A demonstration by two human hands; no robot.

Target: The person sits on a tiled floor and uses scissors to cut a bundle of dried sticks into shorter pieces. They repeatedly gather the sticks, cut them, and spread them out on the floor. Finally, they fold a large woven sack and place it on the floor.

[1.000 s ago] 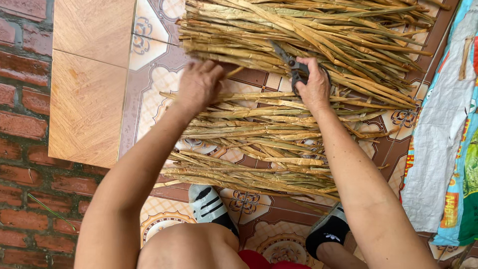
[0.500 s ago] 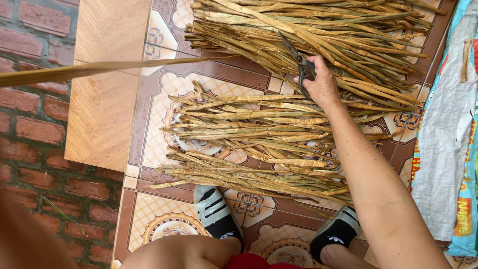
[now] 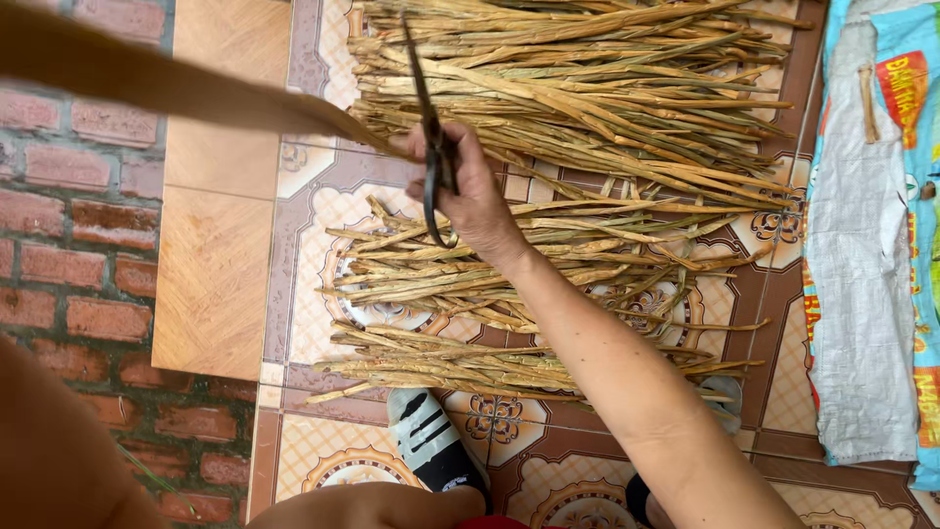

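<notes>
- A pair of dark scissors [image 3: 431,147] is gripped in the right hand [image 3: 470,191], fingers curled shut through the handle loops, blades pointing away from the wrist and close together.
- A long dried strip [image 3: 176,88] runs from just beside the right hand's thumb out past the top left corner; its near end meets the scissors at the hand.
- The left hand is not clearly seen; only a blurred forearm [image 3: 59,441] shows, so its grip cannot be told.
- Beyond the knuckles a large heap of dried stalks [image 3: 587,88] is laid, and under the wrist a smaller pile of cut pieces [image 3: 509,294] is spread on the patterned tiles [image 3: 313,245].
- For a clean cut, the strip is best kept taut and seated deep between the blades, near the pivot.
- The blades should be squared to the strip, and fingers kept clear.
</notes>
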